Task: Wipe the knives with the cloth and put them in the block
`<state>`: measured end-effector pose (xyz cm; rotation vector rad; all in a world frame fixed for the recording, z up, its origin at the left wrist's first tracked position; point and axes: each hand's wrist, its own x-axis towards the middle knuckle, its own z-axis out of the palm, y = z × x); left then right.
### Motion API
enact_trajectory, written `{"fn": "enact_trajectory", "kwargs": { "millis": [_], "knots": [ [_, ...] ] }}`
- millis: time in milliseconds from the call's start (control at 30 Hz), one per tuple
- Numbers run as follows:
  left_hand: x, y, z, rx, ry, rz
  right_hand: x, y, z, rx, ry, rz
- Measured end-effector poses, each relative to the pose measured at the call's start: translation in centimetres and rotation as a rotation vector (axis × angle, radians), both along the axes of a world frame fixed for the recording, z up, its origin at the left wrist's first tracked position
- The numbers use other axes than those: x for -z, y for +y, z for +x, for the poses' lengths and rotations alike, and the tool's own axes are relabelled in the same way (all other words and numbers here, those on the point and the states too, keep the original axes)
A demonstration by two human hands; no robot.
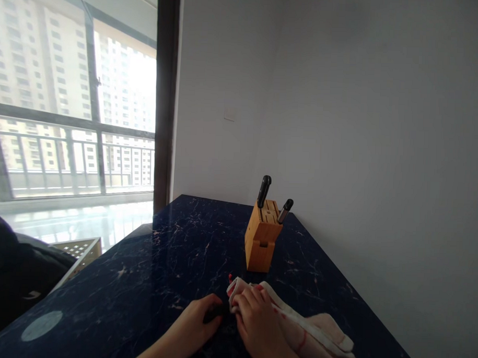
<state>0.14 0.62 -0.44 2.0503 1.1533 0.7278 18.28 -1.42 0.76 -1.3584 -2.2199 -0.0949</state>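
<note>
- The left hand point(190, 319) and the right hand point(255, 319) come in from the bottom edge of the view, forearms slanting toward each other, and sit just beside one another low on the countertop.
- The left hand is closed, its fingers curled around a black handle point(214, 313) that lies low against the surface.
- The right hand is also closed, fingers bent over a bunched end of a white cloth point(315, 335) with red markings, pressing it from above.
- The black handle runs into the bunched cloth; whatever lies inside the folds is hidden. A small red tip point(230, 278) pokes out at the far end of the bunch.
- The rest of the cloth trails to the right, folded loosely on the dark blue marble countertop point(174, 250), which has pale veins.
- Beyond the hands stands a bamboo knife block point(261, 237), upright, holding two knives by their dark handles point(264, 191).
- A pale wall point(343, 109) with a switch plate point(229, 113) runs along the counter's right side.
- At left, a window point(69, 100) shows a balcony railing point(63, 152) and high-rise apartment buildings point(27, 51).
</note>
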Motion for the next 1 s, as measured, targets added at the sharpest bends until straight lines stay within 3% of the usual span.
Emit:
{"fn": "enact_trajectory", "kwargs": {
  "millis": [633,800,1000],
  "knots": [
    [0.3,0.1,0.0,0.026,0.035,0.045,0.0,0.1,-0.9,0.046,0.034,0.068],
    [0.2,0.2,-0.3,0.001,0.043,0.012,0.2,1.2,0.9,0.232,-0.097,0.118],
    [-0.8,0.3,-0.8,-0.101,-0.101,0.117,-0.8,1.9,4.4,0.425,-0.182,0.107]
  ]
}}
